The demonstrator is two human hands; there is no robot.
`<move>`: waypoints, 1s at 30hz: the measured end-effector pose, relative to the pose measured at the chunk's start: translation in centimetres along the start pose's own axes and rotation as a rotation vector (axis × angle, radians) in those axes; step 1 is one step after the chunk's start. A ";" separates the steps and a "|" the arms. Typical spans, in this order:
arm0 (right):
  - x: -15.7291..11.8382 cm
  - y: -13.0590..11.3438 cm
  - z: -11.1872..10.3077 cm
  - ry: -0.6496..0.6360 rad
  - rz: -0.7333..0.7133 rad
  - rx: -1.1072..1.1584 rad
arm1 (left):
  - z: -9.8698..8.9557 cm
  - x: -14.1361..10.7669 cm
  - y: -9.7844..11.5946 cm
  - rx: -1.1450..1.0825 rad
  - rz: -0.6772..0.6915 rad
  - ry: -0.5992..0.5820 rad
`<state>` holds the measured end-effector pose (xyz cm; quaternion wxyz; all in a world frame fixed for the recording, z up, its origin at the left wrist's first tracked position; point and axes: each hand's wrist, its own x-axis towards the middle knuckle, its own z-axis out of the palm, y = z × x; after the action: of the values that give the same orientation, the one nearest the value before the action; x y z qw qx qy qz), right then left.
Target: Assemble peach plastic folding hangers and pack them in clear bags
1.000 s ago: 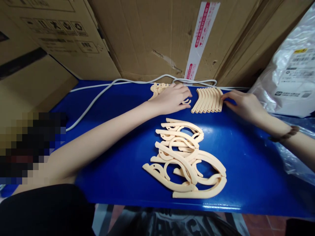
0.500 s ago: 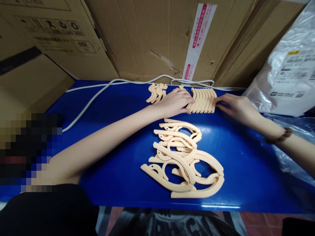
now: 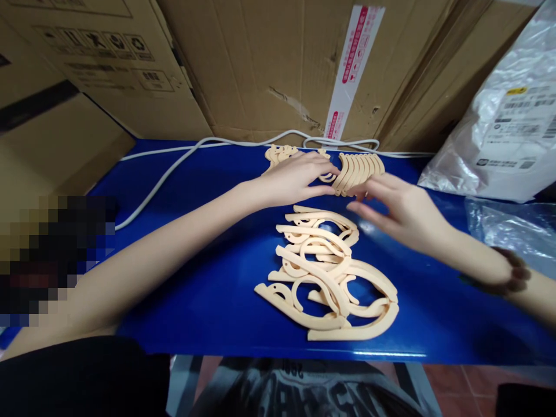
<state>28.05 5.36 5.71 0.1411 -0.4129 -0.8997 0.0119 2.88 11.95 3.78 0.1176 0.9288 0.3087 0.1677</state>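
Note:
A row of beige S-curved plastic pieces (image 3: 362, 168) lies side by side toward the back of the blue table. My left hand (image 3: 299, 176) is at the row's left end, palm down, fingers stretched and thumb apart, fingertips by the first piece. My right hand (image 3: 397, 205) hovers at the row's near right side with thumb and fingers apart, nothing visible between them. It covers the lower right of the row. Small hook-like beige pieces (image 3: 278, 154) lie behind my left hand, partly hidden. Nearer me is a loose pile of folded beige hangers (image 3: 313, 262), overlapping one another.
A white cable (image 3: 165, 202) runs along the back and left of the blue table (image 3: 208, 301). Cardboard boxes (image 3: 260, 69) stand behind and at the left. A white plastic-wrapped parcel (image 3: 490, 139) sits at the back right, with clear plastic film (image 3: 512, 229) below it.
My right hand has left the right end of the row and moved left and nearer to me, over its front edge. My left hand has stayed near the left end.

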 end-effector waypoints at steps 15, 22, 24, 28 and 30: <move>0.8 -7.2 0.4 -0.099 0.039 0.595 | -2.3 -2.6 1.4 -0.645 -0.197 0.091; 3.3 -4.3 -4.6 0.361 0.203 0.433 | -5.3 -1.4 5.6 -0.894 -0.348 0.220; 3.8 -3.5 -5.5 0.384 0.208 0.057 | -6.1 -0.6 6.1 -0.949 -0.360 0.288; 5.0 -2.7 -6.4 0.284 0.343 -0.291 | -6.3 0.6 6.4 -0.834 -0.336 0.328; 5.7 -2.1 -6.5 0.242 0.340 -0.147 | -5.8 0.9 6.0 -0.713 -0.316 0.363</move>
<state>24.69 7.65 13.64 0.2134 -0.5664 -0.7920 -0.0797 4.55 8.46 11.25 0.3993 0.7270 0.3854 0.4044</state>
